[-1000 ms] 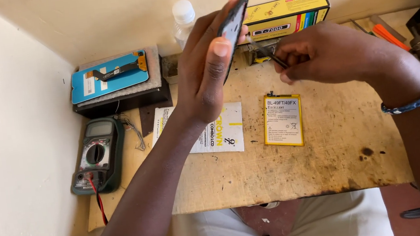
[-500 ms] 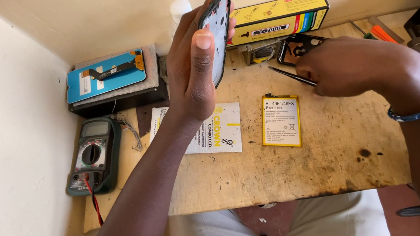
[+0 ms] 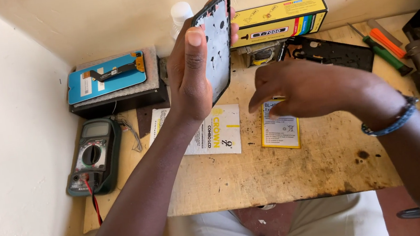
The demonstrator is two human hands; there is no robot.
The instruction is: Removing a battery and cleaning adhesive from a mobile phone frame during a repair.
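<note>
While my left hand (image 3: pixel 191 75) is gripping the phone frame (image 3: pixel 215 42) upright, my right hand (image 3: pixel 300 88) is hovering loosely open, empty, over the yellow battery (image 3: pixel 280 132).

Black phone frame (image 3: pixel 217 42); yellow battery (image 3: pixel 280 130); blue screen panel (image 3: pixel 106 77); yellow box (image 3: pixel 278 19) with rainbow stripes; green-grey multimeter (image 3: pixel 92 156); tan scorched tabletop (image 3: pixel 281 173); blue bracelet (image 3: pixel 392 121).

rough scorched wooden board (image 3: pixel 292 177); glossy black plastic phone frame (image 3: pixel 217 42).
</note>
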